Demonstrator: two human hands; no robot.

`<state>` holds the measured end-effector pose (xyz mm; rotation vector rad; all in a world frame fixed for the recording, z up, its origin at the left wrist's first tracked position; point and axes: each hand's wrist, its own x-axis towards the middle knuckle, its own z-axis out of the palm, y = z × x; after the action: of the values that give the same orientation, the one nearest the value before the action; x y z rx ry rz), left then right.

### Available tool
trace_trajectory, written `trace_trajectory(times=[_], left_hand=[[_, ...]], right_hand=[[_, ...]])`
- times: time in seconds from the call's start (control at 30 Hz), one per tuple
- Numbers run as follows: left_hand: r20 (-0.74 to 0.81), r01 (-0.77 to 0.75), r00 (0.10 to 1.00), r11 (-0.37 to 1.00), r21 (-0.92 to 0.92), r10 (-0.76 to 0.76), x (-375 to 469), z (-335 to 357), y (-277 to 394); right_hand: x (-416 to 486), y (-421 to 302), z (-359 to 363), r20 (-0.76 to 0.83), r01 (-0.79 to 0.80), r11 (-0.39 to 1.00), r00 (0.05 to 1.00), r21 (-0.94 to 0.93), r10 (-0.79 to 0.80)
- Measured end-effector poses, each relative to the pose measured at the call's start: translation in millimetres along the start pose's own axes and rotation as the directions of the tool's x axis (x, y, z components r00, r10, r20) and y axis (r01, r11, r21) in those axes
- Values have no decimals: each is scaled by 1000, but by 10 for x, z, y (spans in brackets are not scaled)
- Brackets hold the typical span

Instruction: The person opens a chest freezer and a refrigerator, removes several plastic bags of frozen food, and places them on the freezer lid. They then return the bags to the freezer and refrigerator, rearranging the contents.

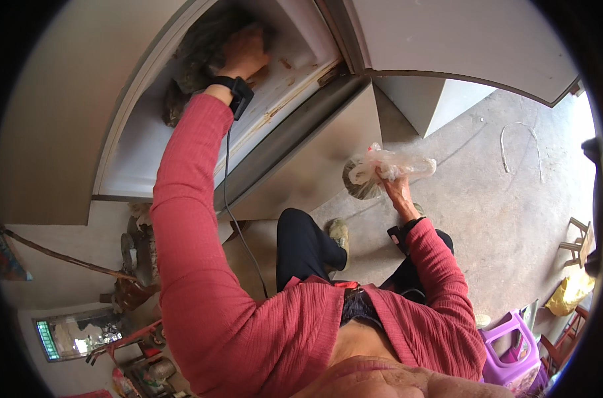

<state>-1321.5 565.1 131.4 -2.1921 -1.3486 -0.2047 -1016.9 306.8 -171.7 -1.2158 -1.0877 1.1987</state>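
My left hand (pixel 246 52) reaches into a white-lined refrigerator compartment (pixel 137 149) and touches dark bagged contents (pixel 199 54) at its back; the fingers are blurred and partly hidden, so whether they grip anything cannot be told. Lower in the compartment lies a smaller dark bundle (pixel 173 103) in clear plastic. Out to the right, above the floor, my right hand (pixel 396 186) is closed on a clear plastic bag (pixel 406 166). Something brownish-green shows inside the bag, left of the fingers. Brown stains mark the compartment's rim.
An open door (pixel 460 40) spans the upper right, with a grey panel (pixel 311 164) below the compartment. A loose white cord (pixel 520 124) lies on the concrete floor. Lower right are a purple plastic stool (pixel 512 343), a small wooden stool (pixel 580 242) and a yellow bag (pixel 570 293).
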Motion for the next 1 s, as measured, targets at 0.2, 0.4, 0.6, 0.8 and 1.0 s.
trace_trajectory(times=[0.2, 0.4, 0.6, 0.8, 1.0], left_hand=[[374, -81, 926, 935, 346, -58, 409, 409, 50], [159, 78, 978, 949, 307, -132, 402, 531, -63], [146, 70, 983, 967, 245, -108, 418, 564, -275], [183, -64, 980, 992, -112, 84, 267, -296, -1026], [77, 48, 995, 992, 115, -57, -143, -624, -777]], right_hand=[[-25, 6, -82, 60, -78, 997, 995, -11, 79], [40, -116, -168, 105, -119, 990, 986, -76, 126], [74, -125, -126, -14, -27, 998, 1000, -56, 26], [234, -31, 60, -17, -6, 999, 1000, 36, 7], [283, 96, 203, -26, 128, 987, 991, -100, -131]])
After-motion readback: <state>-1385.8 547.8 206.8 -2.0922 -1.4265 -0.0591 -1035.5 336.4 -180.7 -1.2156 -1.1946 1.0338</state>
